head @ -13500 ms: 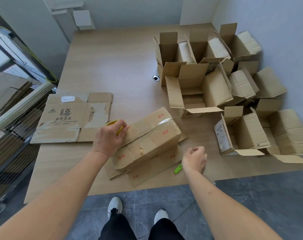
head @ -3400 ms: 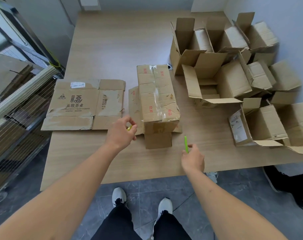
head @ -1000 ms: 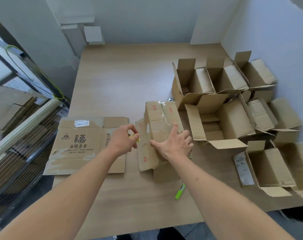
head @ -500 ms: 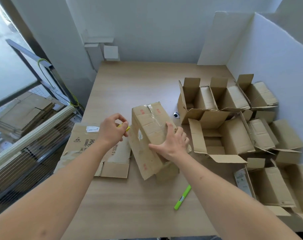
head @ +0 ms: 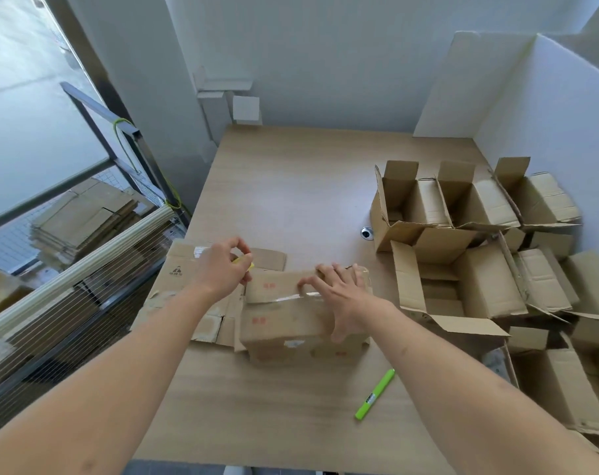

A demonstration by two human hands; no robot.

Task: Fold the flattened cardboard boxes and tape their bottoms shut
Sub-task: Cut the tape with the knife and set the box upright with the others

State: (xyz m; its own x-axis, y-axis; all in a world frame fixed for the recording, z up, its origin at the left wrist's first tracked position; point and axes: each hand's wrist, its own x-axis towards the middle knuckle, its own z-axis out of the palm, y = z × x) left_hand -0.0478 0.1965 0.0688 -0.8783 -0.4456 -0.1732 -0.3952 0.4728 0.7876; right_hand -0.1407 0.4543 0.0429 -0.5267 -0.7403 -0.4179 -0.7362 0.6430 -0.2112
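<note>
A folded cardboard box (head: 284, 323) with red print lies on its side at the table's middle, clear tape running along its closed bottom flaps. My right hand (head: 342, 296) lies on the box with spread fingers, pressing the taped seam. My left hand (head: 222, 269) hovers at the box's left end, fingers curled round a yellow tape roll (head: 245, 265), mostly hidden in the grip. A flattened cardboard box (head: 185, 279) with black print lies under my left hand.
A green utility knife (head: 375, 394) lies on the wooden table (head: 291, 186) near the front. Several open folded boxes (head: 462, 255) crowd the right side against the wall. A wire rack (head: 68, 269) with stacked flat cardboard stands to the left.
The box has been turned from standing tilted to lying on its side across the table. My right hand shifted along its taped seam. My view has tilted upward.
</note>
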